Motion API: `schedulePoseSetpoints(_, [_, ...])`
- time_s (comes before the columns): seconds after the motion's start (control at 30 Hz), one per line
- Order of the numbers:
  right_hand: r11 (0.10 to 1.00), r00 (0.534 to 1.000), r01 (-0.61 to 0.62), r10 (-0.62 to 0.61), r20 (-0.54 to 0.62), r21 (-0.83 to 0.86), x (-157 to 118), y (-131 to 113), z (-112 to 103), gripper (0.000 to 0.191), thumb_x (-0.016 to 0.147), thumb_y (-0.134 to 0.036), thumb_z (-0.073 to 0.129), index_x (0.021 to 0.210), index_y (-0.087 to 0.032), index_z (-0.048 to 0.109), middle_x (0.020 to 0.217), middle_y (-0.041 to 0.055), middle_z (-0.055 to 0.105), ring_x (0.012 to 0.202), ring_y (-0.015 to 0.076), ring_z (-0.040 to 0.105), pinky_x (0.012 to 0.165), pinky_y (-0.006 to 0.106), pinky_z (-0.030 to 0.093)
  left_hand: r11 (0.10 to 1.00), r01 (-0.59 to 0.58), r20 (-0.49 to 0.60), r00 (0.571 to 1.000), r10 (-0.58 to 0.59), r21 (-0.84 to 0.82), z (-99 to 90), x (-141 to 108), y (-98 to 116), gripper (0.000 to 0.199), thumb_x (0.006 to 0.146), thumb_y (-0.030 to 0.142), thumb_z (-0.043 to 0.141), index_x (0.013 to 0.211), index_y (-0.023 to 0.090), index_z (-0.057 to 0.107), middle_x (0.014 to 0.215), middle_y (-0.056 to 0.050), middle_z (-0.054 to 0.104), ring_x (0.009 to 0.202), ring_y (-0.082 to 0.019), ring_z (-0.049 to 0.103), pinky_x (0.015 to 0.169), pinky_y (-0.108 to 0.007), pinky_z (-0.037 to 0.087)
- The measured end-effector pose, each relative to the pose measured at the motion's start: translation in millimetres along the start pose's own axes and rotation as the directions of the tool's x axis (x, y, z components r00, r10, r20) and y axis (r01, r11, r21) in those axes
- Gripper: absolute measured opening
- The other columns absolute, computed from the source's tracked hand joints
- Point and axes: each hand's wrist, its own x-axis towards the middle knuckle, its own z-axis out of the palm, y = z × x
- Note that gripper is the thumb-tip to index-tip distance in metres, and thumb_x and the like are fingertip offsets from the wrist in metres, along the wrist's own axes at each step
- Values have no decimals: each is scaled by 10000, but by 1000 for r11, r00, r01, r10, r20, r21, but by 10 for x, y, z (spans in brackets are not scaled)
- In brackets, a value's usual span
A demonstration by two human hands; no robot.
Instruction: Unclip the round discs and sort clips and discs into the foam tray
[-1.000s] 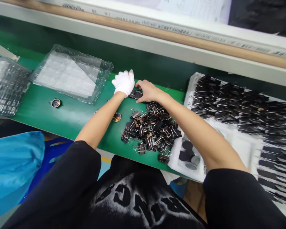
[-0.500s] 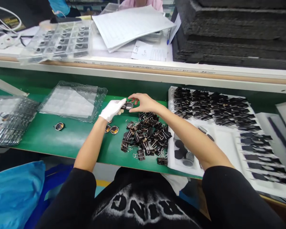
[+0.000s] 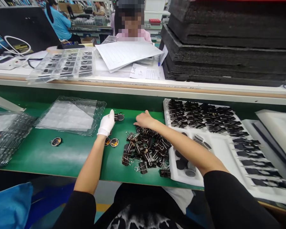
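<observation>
Green bench mat [image 3: 69, 152], factory line behind. Half a second ago both hands pinched one clipped disc [image 3: 119, 117] together in the air; now it lies on the mat just beyond the gloved left hand [image 3: 107, 124], whose fingertips rest beside it, loosely extended, holding nothing. Right hand [image 3: 144, 120], bare, has dropped onto the near edge of the binder clip pile [image 3: 146, 148], fingers curled down among the clips; whether one is pinched cannot be told. Judgement: one assembly set down, next clip being sought. Two loose discs [image 3: 114, 142] lie just below the left wrist.

Left hand [image 3: 106, 123] hides part of the gold discs [image 3: 112, 142].
</observation>
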Motion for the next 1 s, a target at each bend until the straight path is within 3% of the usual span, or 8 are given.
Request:
schedulePoseSetpoints(0.2, [997,998,-21,17,-65,-72,32,-60,-72,591,1090,-569,474,1077,-92,823,1190,274,766,1252,424,645,1137,569,311,999,29,31,999,-28,-28,34,-76,8,478,1048,577,385,744,244,543,591,-12,612,544,-169,600,575,-283,429])
schedulePoseSetpoints(0.33, [999,991,23,-27,129,31,7,32,-134,371,906,-507,795,714,-191,759,810,144,755,1004,380,724,1099,577,365,1000,6,77,997,-5,-13,17,-155,79,460,1061,552,390,741,244,509,644,-15,638,559,-149,598,584,-269,444])
schedulePoseSetpoints(0.43, [992,988,55,-71,137,113,85,119,-149,353,925,-378,781,635,-211,668,747,79,719,919,310,725,1052,529,402,1000,-6,87,996,7,-21,22,-187,103,454,1064,548,385,749,248,512,699,-33,666,625,-164,655,594,-274,463])
schedulePoseSetpoints(0.67, [966,995,14,-40,94,257,483,174,-129,434,1015,-538,628,734,-210,674,825,67,718,969,302,702,1071,546,402,971,21,78,996,-41,239,15,-93,64,553,1083,521,296,718,239,601,739,-122,728,888,-294,749,843,-366,539])
schedulePoseSetpoints(0.73, [922,992,-102,123,-33,374,590,110,-88,487,1064,-603,479,893,-209,709,1031,132,742,1103,356,671,1081,594,404,934,16,114,992,-61,358,29,-60,88,549,1082,471,312,705,227,626,809,-156,757,994,-326,751,918,-382,532])
schedulePoseSetpoints(0.83, [822,893,-179,367,-261,541,777,-32,-14,467,1114,-494,299,1226,-207,650,1384,208,635,1299,387,569,1070,583,439,905,-7,169,983,-72,426,68,-40,157,564,1086,423,304,699,215,657,770,-159,747,989,-329,756,940,-382,531])
schedulePoseSetpoints(0.9, [821,883,-104,336,-328,561,919,-114,34,419,1110,-399,289,1338,-221,591,1483,195,566,1358,356,522,1100,546,432,907,-12,187,980,-73,420,79,-51,197,597,1093,423,279,690,213,666,676,-143,704,932,-325,758,938,-387,531])
schedulePoseSetpoints(1.0, [852,919,-37,235,-317,523,1086,-170,121,412,1094,-369,322,1424,-266,546,1531,154,526,1424,320,447,1153,530,390,905,-1,189,978,-87,426,53,-90,212,607,1096,418,271,700,209,679,599,-127,654,874,-325,753,933,-399,530])
